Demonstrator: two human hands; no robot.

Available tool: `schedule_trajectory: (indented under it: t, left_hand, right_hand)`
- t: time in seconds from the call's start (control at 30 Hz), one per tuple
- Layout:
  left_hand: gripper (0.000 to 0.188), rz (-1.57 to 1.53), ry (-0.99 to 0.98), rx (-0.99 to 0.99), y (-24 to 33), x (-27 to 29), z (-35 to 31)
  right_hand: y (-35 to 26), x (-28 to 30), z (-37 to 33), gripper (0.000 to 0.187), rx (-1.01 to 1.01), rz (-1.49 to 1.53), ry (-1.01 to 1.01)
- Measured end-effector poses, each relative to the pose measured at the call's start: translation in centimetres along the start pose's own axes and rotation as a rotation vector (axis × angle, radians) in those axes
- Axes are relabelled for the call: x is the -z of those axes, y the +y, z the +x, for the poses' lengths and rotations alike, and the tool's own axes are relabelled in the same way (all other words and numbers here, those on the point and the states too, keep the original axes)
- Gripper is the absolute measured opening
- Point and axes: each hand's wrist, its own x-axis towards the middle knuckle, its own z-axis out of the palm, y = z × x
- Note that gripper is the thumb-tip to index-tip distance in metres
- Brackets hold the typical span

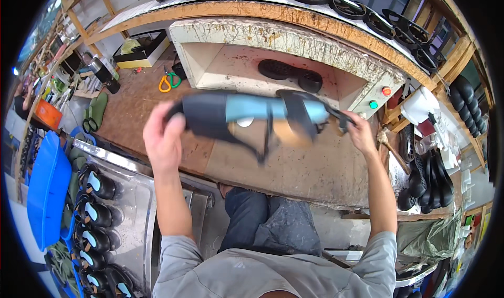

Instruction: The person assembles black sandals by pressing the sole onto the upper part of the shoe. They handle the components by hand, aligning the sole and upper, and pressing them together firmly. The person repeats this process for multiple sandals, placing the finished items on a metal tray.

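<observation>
A black sandal [207,114] with a light blue inner sole hangs over the workbench, smeared by motion. My left hand [165,135] is closed around its left end, thumb on top. At the other end my right hand [362,135] pinches a dark strap-like part. Beneath the blue strip a tan patch and loose black straps show, but the blur hides their exact shape. Behind the sandal, inside a low white box [231,30], lies a pair of black soles [281,69].
Scissors with orange and green handles [167,82] lie left of the box. A hammer [394,150] and several black shoe parts [436,180] are at the right. On my left stand a metal tray [134,214] with several sandals and a blue basin [50,187].
</observation>
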Motion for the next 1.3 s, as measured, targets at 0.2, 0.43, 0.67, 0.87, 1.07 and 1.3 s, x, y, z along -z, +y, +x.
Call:
schedule_trajectory:
  t: [0.2,0.43,0.67,0.87,1.07,1.3]
  left_hand:
    - [0.021,0.131,-0.387,0.368,0.9,-1.0,-11.3]
    - [0.018,-0.006,-0.346,0.715,-7.6,-0.2,-19.8]
    - [0.017,-0.403,-0.513,0.86,-8.0,0.2,-18.8]
    - [0.022,-0.206,-0.641,0.788,-7.4,-0.8,-18.4]
    - [0.023,-0.303,-0.409,0.903,-6.1,-0.8,-18.5]
    - [0.033,-0.296,-0.174,0.803,-3.7,-2.8,-21.0]
  right_hand:
    - [-1.6,-11.2,8.1,0.031,0.09,-0.068,-0.194]
    - [-4.0,-10.0,10.5,0.043,0.158,-0.215,-0.369]
    - [0.5,-8.5,18.3,0.072,-0.057,-0.375,-0.19]
    - [2.6,-11.1,23.2,0.082,-0.13,-0.707,-0.235]
    - [-3.3,-7.3,18.6,0.069,-0.047,-0.599,-0.135]
    - [-15.5,-7.3,-1.9,0.057,0.043,-0.54,-0.452]
